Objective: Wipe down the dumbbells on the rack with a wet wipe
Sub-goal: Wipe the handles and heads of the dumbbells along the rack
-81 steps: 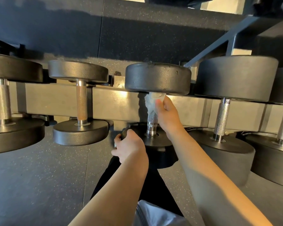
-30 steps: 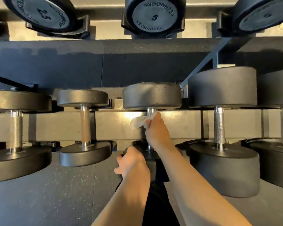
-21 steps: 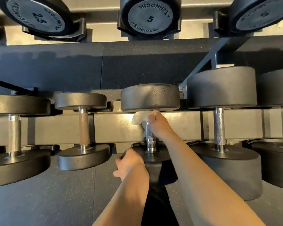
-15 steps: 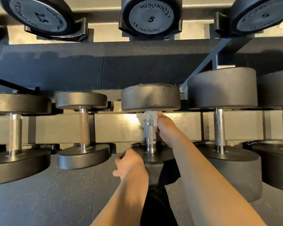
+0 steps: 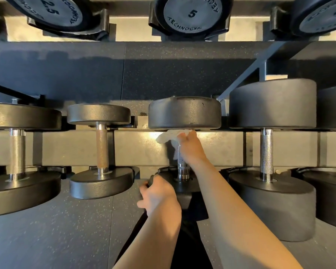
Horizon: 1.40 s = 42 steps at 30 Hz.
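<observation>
A black dumbbell (image 5: 184,113) with a knurled steel handle (image 5: 182,167) lies across the rack's rails at centre. My right hand (image 5: 191,150) presses a crumpled white wet wipe (image 5: 168,136) against the top of the handle, just under the far head. My left hand (image 5: 158,193) grips the rim of the near head (image 5: 182,186), which my arms partly hide.
Neighbouring dumbbells sit close by: a small one (image 5: 100,150) to the left, a larger one (image 5: 270,162) to the right, more at both edges. The grey rack rail (image 5: 66,148) runs behind the handles. An upper shelf holds dumbbells marked 2.5 (image 5: 52,10) and 5 (image 5: 191,14). Speckled rubber floor (image 5: 47,230) below.
My right hand has worked the wipe up and down the handle and now holds it at the top, spread leftward under the far head. My left hand has stayed on the near head.
</observation>
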Motion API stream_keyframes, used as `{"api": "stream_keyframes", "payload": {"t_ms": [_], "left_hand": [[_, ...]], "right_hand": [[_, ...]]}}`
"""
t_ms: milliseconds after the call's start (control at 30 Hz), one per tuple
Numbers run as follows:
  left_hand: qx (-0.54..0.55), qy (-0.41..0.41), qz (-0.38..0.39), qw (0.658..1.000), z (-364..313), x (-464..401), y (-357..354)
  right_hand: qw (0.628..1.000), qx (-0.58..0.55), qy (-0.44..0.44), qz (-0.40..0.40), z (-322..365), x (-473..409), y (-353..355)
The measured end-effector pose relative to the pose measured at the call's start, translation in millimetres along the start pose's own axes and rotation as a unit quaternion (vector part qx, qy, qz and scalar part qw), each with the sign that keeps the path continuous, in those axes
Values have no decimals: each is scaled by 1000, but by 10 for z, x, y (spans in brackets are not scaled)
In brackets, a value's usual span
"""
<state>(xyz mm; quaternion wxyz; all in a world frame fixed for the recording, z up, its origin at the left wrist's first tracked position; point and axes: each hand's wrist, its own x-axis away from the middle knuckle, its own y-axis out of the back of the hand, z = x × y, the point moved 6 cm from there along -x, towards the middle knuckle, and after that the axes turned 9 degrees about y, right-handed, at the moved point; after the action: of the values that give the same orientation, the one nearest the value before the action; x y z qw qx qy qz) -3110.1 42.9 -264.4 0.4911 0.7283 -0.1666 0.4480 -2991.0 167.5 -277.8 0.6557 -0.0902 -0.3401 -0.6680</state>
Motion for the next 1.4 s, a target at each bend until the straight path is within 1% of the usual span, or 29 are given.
{"api": "stream_keyframes", "payload": {"t_ms": [100,167,233,300,333,367,400,433,467,500,567,633,733,867,900,933,967,1000,1033,1067,1100,1167,1267,1400], "left_hand": [[-4,5,1,1000,-5,4,0],[-2,10,1,1000,1,-10,-13],[0,10,0,1000,0,-11,-17],[4,11,1,1000,-3,-11,-9],[2,12,-1,1000,-2,-12,-7],[0,12,-2,1000,-2,-8,-3],[6,12,-2,1000,-7,-9,-4],[17,15,-1,1000,-10,-13,-4],[23,17,0,1000,-11,-18,-10],[18,18,1,1000,-11,-21,-12],[-11,19,1,1000,8,-15,-6],[-18,20,2,1000,17,-10,-3],[-21,24,1,999,15,-29,-19],[-35,33,0,999,13,-35,-17],[-34,33,-1,999,12,-46,-19],[-30,35,-3,999,14,-54,-17],[-28,36,-2,999,17,-54,-13],[-28,36,0,999,22,-46,-15],[-33,33,2,999,23,-32,-17],[-39,30,5,999,18,-16,-14],[-42,27,8,999,11,-10,-6],[-43,33,12,998,16,-14,-2],[-49,37,12,998,18,-21,-8],[-44,34,13,998,26,-30,-12]], "right_hand": [[991,-118,-42,56,-113,-5,8],[977,-188,-85,52,-194,-9,-1],[953,-276,-114,44,-227,-3,-33],[939,-313,-138,42,-232,27,-35],[946,-289,-137,47,-249,34,-29],[961,-238,-126,64,-246,47,-24],[978,-160,-102,90,-200,84,-12],[987,-87,-72,114,-170,116,-9],[990,-31,-43,130,-149,142,-5],[989,-1,-29,144,-144,160,-3],[986,46,-22,160,-147,224,5],[978,95,-34,181,-177,321,6],[965,103,-50,238,-154,518,-7],[952,107,-57,280,-153,486,78],[958,94,-57,265,-141,419,102],[970,52,-69,226,-154,330,116],[981,-15,-87,174,-159,241,117],[984,-75,-102,125,-161,155,96],[986,-101,-101,91,-132,85,63],[989,-83,-93,78,-94,56,23],[992,-52,-85,82,-74,59,-22],[989,24,-90,117,-109,170,-45],[969,108,-112,194,-304,407,-55],[950,187,-98,230,-294,504,1]]}}
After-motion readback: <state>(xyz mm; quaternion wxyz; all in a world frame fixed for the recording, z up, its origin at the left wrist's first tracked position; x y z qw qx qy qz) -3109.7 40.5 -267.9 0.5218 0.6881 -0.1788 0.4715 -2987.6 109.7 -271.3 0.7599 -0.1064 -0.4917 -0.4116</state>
